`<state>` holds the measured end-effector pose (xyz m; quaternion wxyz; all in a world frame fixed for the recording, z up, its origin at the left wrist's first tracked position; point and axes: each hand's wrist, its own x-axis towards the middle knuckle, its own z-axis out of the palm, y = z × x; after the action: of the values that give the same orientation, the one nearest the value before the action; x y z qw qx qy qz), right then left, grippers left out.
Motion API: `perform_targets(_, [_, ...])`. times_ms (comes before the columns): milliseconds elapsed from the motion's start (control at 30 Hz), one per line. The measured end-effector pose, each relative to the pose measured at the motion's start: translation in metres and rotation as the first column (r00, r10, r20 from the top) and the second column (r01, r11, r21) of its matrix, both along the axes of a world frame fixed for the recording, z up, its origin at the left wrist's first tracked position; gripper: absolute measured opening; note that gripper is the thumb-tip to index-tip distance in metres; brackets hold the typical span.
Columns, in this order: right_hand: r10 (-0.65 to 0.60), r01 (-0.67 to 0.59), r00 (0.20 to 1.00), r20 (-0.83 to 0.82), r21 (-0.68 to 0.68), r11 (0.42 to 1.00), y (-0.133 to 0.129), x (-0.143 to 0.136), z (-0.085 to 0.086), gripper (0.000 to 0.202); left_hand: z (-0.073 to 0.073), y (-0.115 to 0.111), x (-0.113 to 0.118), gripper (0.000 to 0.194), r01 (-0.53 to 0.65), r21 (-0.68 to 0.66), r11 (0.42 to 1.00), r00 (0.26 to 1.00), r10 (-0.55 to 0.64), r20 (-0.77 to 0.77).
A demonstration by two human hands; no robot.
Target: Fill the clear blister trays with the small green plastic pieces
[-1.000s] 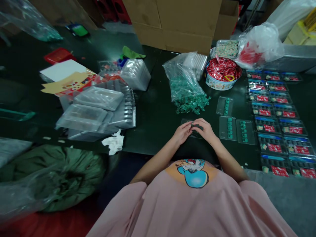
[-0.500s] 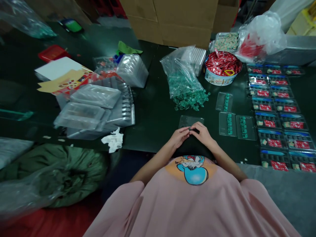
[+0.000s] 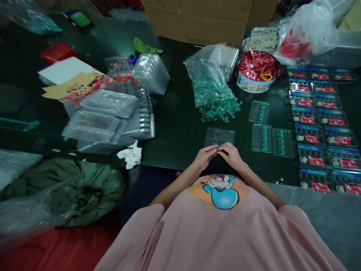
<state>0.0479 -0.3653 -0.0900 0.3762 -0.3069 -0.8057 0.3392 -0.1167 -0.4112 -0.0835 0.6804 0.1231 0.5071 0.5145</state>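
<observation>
My left hand (image 3: 205, 156) and my right hand (image 3: 231, 155) meet at the table's front edge, fingertips pinched together. What they hold between them is too small and dark to name. Just beyond the fingers lies a clear plastic tray (image 3: 221, 134) with no green pieces visible in it. Further off, a heap of small green plastic pieces (image 3: 220, 109) spills from a clear bag (image 3: 208, 75). To the right lie three clear trays, among them a near one (image 3: 266, 138), each with a row of green pieces.
Filled blister packs (image 3: 311, 135) with red packets stand in rows at the right. A round tin (image 3: 255, 84) of red packets sits behind. Stacked clear plastic trays (image 3: 98, 124) and a crumpled white tissue (image 3: 131, 155) are at the left. A cardboard box (image 3: 197, 22) closes off the back.
My hands stay pinched together and have drawn slightly back from the clear tray, uncovering more of it. The view has shifted a little.
</observation>
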Motion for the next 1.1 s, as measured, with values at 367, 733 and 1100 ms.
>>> perform_targets(367, [-0.005,0.006,1.000,0.006,-0.045,0.999,0.000,0.003,-0.001,0.018,0.004,0.029,-0.038,0.027,0.065,0.314,0.947,0.784,0.146,-0.603])
perform_targets(733, [-0.081,0.082,0.997,0.014,-0.099,0.992,0.003,0.015,0.003,0.019,0.000,0.055,-0.062,0.015,0.597,0.269,0.756,0.412,-0.001,-0.911])
perform_targets(1100, [-0.338,0.344,0.938,0.076,-0.082,0.936,0.108,-0.004,-0.015,0.020,-0.017,0.051,-0.050,0.015,0.500,0.299,0.812,0.487,0.022,-0.873])
